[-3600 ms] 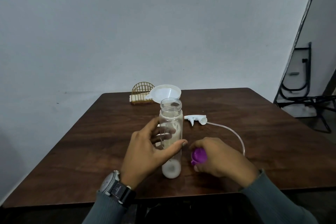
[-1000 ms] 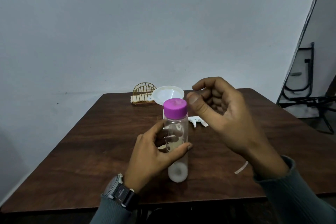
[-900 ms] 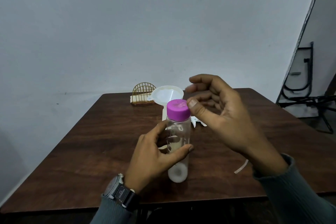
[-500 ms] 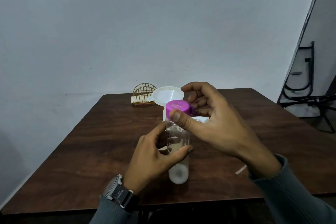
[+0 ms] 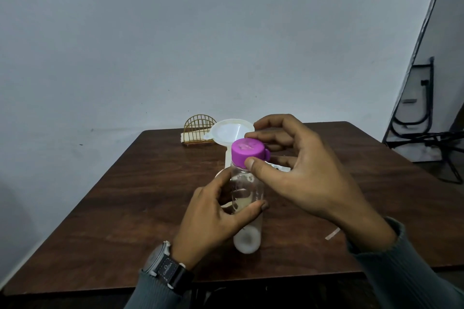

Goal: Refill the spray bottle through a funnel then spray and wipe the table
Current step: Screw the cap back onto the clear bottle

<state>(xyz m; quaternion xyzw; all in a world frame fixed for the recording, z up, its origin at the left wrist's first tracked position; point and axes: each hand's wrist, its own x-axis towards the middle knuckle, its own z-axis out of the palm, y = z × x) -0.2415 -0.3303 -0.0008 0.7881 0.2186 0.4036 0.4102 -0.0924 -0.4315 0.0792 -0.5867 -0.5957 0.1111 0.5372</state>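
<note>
Moved: right hand (image 5: 301,178) has closed in, thumb and fingers now pinching the one purple cap (image 5: 247,149) | cap sits on one clear bottle (image 5: 247,190), upright on the table (image 5: 125,208) | left hand (image 5: 213,218) grips the bottle body | behind: one white funnel (image 5: 231,131), one gold wire rack (image 5: 198,128)

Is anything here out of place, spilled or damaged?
No spill or damage shows. One oddity: the spray head lies detached on the table, mostly hidden behind the right hand, its tube end poking out.
</note>
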